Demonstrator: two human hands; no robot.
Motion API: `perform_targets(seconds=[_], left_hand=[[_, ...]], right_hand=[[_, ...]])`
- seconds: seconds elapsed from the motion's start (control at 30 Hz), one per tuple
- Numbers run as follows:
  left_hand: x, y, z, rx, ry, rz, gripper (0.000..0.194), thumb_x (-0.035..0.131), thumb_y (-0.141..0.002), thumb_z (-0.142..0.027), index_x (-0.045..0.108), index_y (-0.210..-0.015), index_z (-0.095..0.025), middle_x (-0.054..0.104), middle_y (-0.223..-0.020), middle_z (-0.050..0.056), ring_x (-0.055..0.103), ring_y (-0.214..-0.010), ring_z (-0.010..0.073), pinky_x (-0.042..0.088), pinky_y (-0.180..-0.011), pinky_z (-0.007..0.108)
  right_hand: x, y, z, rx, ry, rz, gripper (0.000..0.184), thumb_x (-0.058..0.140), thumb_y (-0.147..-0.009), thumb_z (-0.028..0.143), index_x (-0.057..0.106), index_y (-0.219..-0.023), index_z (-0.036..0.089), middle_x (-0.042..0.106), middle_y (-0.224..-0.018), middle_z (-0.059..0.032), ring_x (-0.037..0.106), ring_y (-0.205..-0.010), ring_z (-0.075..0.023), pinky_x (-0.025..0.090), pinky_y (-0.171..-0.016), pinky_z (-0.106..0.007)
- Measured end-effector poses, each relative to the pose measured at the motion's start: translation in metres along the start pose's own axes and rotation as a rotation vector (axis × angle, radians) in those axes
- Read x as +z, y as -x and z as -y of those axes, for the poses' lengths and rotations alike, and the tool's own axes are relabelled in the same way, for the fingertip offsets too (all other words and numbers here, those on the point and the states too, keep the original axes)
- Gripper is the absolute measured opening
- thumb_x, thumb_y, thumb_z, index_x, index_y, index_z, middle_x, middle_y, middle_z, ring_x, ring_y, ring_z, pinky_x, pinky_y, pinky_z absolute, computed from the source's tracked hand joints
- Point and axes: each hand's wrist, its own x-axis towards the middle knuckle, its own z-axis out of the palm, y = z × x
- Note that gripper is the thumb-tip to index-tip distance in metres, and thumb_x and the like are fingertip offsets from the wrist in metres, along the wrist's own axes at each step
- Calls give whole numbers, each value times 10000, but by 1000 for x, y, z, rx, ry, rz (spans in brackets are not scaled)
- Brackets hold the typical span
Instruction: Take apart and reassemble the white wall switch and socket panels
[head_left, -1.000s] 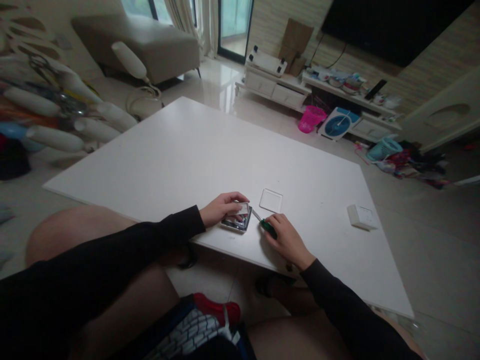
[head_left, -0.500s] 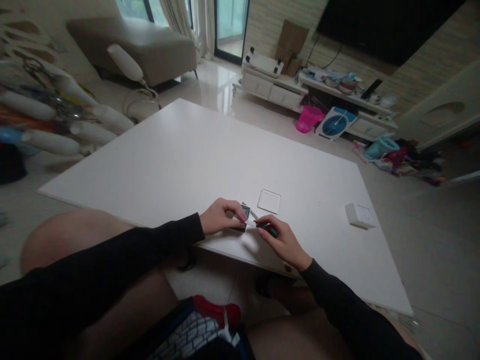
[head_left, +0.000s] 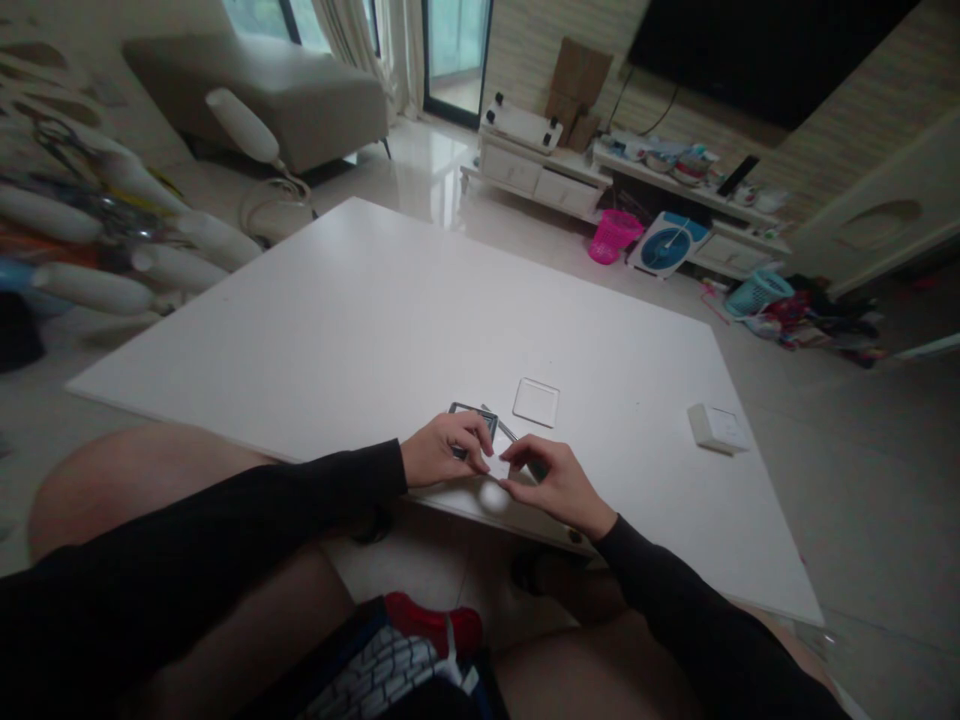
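A small, thin white piece [head_left: 496, 466] is pinched between my hands over the table's near edge; I cannot make out its exact kind. My left hand [head_left: 448, 450] has its fingertips closed on its left side. On the other side, the thumb and fingers of my right hand [head_left: 556, 480] grip its right edge. Behind my left hand lies a dark-rimmed rectangular frame [head_left: 484, 412], partly hidden by the fingers. A thin grey stick [head_left: 505, 430] slants beside it. Something dark green shows under my right fingers, mostly covered. Farther back rests a clear rectangular cover [head_left: 536, 402].
The white table [head_left: 390, 320] spreads out before my knees. Near its right edge stands a small white box [head_left: 718, 430]. White-backed chairs [head_left: 94, 288] crowd the left. Beyond are a pink basket [head_left: 615, 236], a fan [head_left: 667, 245] and a low cabinet [head_left: 540, 185].
The white piece has tilted, showing more of its flat face. My left hand has shifted slightly down, uncovering more of the dark-rimmed frame. The camera view has moved a little.
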Motion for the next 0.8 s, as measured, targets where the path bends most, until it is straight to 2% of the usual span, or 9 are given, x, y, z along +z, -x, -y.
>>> perform_targets(seconds=[0.07, 0.13, 0.23, 0.33, 0.43, 0.5, 0.63, 0.8], left_hand=[[0, 1, 0, 23, -34, 3, 165, 775, -866, -268, 798, -710, -217, 734, -909, 91, 685, -811, 178, 533, -733, 297], [0, 0, 1, 35, -75, -21, 69, 789, -857, -279, 809, -858, -213, 726, -995, 100, 695, -900, 198, 554, -806, 319], [-3, -1, 5, 45, -160, -64, 333, 822, -812, -275, 738, -1128, -211, 693, -1132, 109, 674, -1050, 238, 555, -938, 388], [-8, -1, 13, 34, -278, -57, 528, 847, -762, -279, 639, -1243, -214, 656, -1215, 110, 627, -1142, 273, 526, -1015, 457], [-11, -1, 23, -5, -365, -26, 697, 887, -702, -346, 565, -1306, -214, 615, -1294, 127, 580, -1215, 309, 491, -1071, 507], [-11, -1, 28, -26, -407, 11, 745, 900, -676, -389, 550, -1308, -207, 604, -1309, 135, 573, -1217, 320, 486, -1070, 513], [-10, -1, 31, -62, -525, 90, 706, 874, -692, -442, 565, -1286, -218, 618, -1298, 130, 573, -1204, 338, 476, -1045, 521], [-8, -1, 32, -112, -566, 110, 715, 857, -697, -460, 551, -1288, -200, 607, -1302, 138, 569, -1184, 332, 477, -1037, 496]], right_hand=[[0, -1, 2, -22, 38, 0, 180, 782, -784, 242, 701, -944, 219, 734, -838, 0, 681, -755, -162, 532, -725, -292], [-5, -3, 2, -40, 78, -14, 157, 756, -782, 222, 698, -928, 219, 734, -836, -3, 679, -748, -164, 532, -713, -291], [-22, -9, -4, -73, 164, -71, 148, 731, -792, 223, 693, -935, 214, 746, -871, -24, 687, -779, -179, 545, -750, -313], [-45, -15, -20, -64, 286, -167, 146, 727, -801, 247, 668, -929, 207, 734, -860, -35, 674, -766, -185, 534, -738, -311], [-64, -20, -43, -23, 504, -234, 96, 696, -822, 270, 624, -848, 211, 679, -773, -22, 628, -705, -182, 483, -692, -300], [-71, -23, -58, 12, 582, -252, 103, 669, -845, 285, 600, -826, 212, 660, -761, -23, 612, -691, -182, 459, -682, -296], [-78, -24, -79, 81, 663, -181, 86, 640, -861, 278, 600, -820, 214, 668, -783, -34, 610, -711, -192, 424, -677, -289], [-80, -24, -86, 114, 677, -127, 33, 631, -874, 225, 624, -847, 207, 695, -836, -48, 617, -758, -200, 410, -705, -287]])
